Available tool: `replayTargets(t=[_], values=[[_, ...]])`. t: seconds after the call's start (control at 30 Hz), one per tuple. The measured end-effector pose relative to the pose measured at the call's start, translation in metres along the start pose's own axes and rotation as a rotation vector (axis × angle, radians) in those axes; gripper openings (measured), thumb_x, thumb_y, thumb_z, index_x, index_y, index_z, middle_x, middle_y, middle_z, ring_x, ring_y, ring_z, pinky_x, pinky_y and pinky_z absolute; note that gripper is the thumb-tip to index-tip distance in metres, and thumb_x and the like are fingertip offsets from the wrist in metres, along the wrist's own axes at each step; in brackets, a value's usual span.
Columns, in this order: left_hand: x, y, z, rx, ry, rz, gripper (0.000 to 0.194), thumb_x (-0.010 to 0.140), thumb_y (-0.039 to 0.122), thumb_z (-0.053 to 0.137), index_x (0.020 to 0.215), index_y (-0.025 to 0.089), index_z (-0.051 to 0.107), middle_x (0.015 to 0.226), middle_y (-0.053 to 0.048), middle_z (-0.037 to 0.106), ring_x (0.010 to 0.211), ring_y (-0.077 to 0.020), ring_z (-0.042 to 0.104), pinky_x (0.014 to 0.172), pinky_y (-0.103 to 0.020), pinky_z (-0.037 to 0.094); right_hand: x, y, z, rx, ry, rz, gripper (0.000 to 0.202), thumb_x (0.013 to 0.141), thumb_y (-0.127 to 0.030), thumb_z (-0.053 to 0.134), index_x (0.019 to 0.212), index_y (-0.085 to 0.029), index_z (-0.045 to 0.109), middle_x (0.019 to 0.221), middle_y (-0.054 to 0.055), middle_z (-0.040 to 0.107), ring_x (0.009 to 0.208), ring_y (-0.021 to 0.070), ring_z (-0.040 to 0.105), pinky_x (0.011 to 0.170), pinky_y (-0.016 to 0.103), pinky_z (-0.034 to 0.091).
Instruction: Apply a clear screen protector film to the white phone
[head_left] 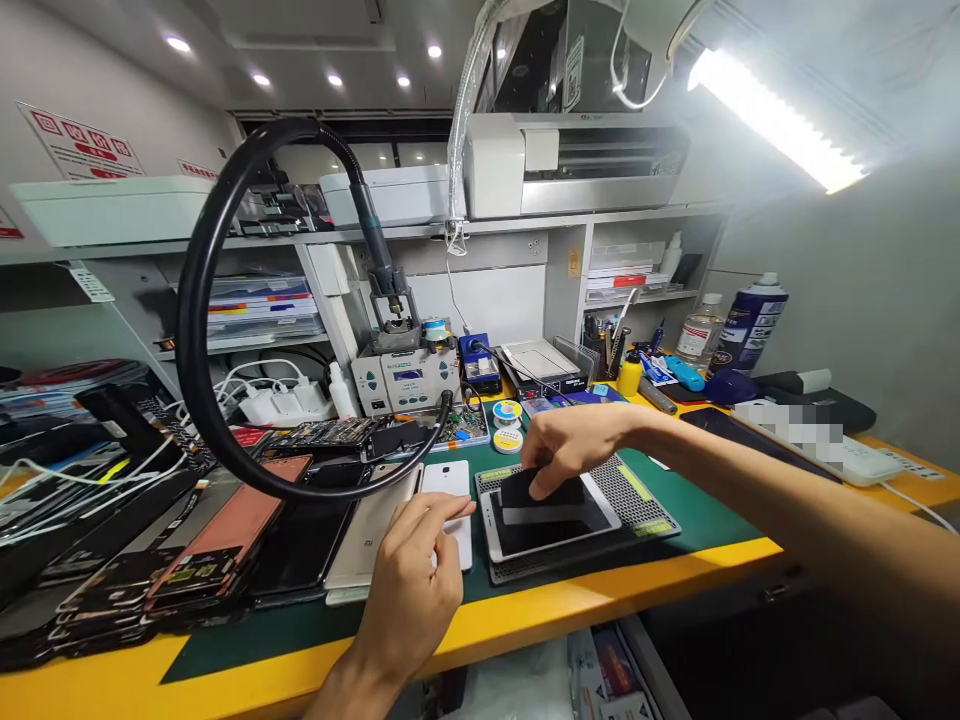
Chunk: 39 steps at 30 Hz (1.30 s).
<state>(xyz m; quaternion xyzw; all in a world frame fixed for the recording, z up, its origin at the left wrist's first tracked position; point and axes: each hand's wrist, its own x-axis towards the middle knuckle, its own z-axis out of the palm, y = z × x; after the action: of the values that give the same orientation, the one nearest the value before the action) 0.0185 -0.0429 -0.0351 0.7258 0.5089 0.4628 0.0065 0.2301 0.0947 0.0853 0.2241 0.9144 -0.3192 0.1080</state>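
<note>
A phone with a white frame and dark screen (529, 536) lies face up on a perforated grey mat (645, 497). My right hand (574, 450) is closed on a flat black piece (546, 490) over the upper part of that screen; whether the piece touches the glass I cannot tell. Left of the mat, my left hand (421, 565) hovers with its index finger stretched toward the phone's left edge and the other fingers curled. Nothing shows in it. Beneath and beyond it lie a white phone (448, 482) and a gold phone (360, 530).
Stacked phone parts (202, 560) cover the bench's left side. A thick black hose (196, 300) arches over them. Behind stand a grey control station (409, 382) and solder reels (508, 440). At the right are a spray can (752, 325), a clear bottle (699, 332) and a power strip (825, 445).
</note>
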Motion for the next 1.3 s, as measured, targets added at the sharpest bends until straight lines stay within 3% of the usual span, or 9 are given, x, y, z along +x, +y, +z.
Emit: replayTargets(t=[0.17,0.37,0.5,0.6,0.7,0.83,0.93,1.03,1.3], values=[[0.001,0.001,0.003,0.036,-0.01,0.093,0.036,0.09,0.002,0.037,0.109,0.017,0.064,0.101,-0.007,0.066,0.103,-0.0204,0.059,0.088,-0.037,0.052,0.005,0.016,0.005,-0.03,0.008,0.046,0.037,0.079,-0.039,0.068,0.057,-0.016,0.051,0.051,-0.009,0.035,0.051,0.0078,0.031,0.05,0.025,0.024],[0.002,-0.001,0.001,0.065,-0.01,0.071,0.036,0.09,0.003,0.037,0.107,0.018,0.065,0.101,-0.006,0.067,0.102,-0.0192,0.06,0.088,-0.035,0.053,0.021,-0.006,0.026,-0.039,0.007,-0.022,0.032,0.079,-0.035,0.071,0.058,-0.016,0.055,0.05,-0.01,0.037,0.051,0.007,0.032,0.049,0.024,0.024],[-0.001,0.001,-0.002,0.074,-0.002,0.163,0.034,0.087,0.001,0.041,0.107,0.016,0.064,0.097,-0.009,0.067,0.097,-0.0213,0.061,0.082,-0.037,0.054,-0.004,-0.016,0.022,-0.059,0.095,-0.01,0.034,0.083,-0.033,0.067,0.058,-0.015,0.052,0.052,-0.009,0.037,0.051,0.0067,0.033,0.048,0.023,0.024],[-0.002,0.009,-0.004,0.072,-0.063,0.352,0.039,0.079,-0.002,0.045,0.109,0.015,0.064,0.096,-0.009,0.07,0.098,-0.0234,0.062,0.09,-0.045,0.052,-0.036,-0.017,0.025,-0.114,0.281,0.062,0.029,0.09,-0.028,0.056,0.064,-0.015,0.056,0.055,-0.007,0.037,0.051,0.0079,0.031,0.048,0.024,0.023],[-0.001,0.017,-0.004,0.105,-0.141,0.47,0.05,0.072,0.0,0.049,0.117,0.015,0.063,0.111,-0.01,0.073,0.108,-0.0265,0.063,0.099,-0.05,0.049,-0.054,-0.014,0.052,-0.353,0.599,0.079,0.023,0.092,-0.017,0.049,0.079,-0.015,0.067,0.064,0.0,0.057,0.058,0.0121,0.046,0.055,0.025,0.033],[0.0,0.019,0.0,0.164,-0.183,0.509,0.054,0.067,0.003,0.049,0.118,0.015,0.064,0.117,-0.01,0.073,0.11,-0.0278,0.066,0.098,-0.051,0.052,-0.05,-0.008,0.108,-0.663,0.633,-0.136,0.029,0.087,-0.005,0.048,0.108,-0.014,0.066,0.091,0.011,0.071,0.08,0.019,0.06,0.072,0.029,0.046],[-0.001,0.018,0.002,0.173,-0.168,0.528,0.051,0.068,0.004,0.05,0.115,0.015,0.066,0.116,-0.01,0.074,0.108,-0.0281,0.067,0.096,-0.051,0.054,-0.037,-0.002,0.13,-0.784,0.671,-0.163,0.028,0.089,-0.007,0.049,0.114,-0.011,0.062,0.096,0.014,0.071,0.084,0.0218,0.061,0.075,0.032,0.048],[-0.001,0.018,0.001,0.155,-0.144,0.532,0.048,0.068,0.004,0.05,0.112,0.014,0.068,0.112,-0.01,0.075,0.104,-0.0281,0.068,0.095,-0.051,0.054,-0.025,0.004,0.128,-0.847,0.664,-0.142,0.025,0.09,-0.008,0.048,0.111,-0.01,0.061,0.097,0.015,0.071,0.086,0.0225,0.061,0.075,0.033,0.047],[-0.005,0.005,0.008,0.142,-0.13,0.572,0.047,0.068,0.003,0.05,0.11,0.014,0.068,0.107,-0.011,0.075,0.095,-0.0262,0.065,0.091,-0.05,0.053,-0.004,-0.001,0.096,-0.851,0.567,-0.057,0.014,0.087,-0.005,0.05,0.091,-0.013,0.062,0.082,0.007,0.068,0.071,0.0202,0.058,0.066,0.033,0.043]])
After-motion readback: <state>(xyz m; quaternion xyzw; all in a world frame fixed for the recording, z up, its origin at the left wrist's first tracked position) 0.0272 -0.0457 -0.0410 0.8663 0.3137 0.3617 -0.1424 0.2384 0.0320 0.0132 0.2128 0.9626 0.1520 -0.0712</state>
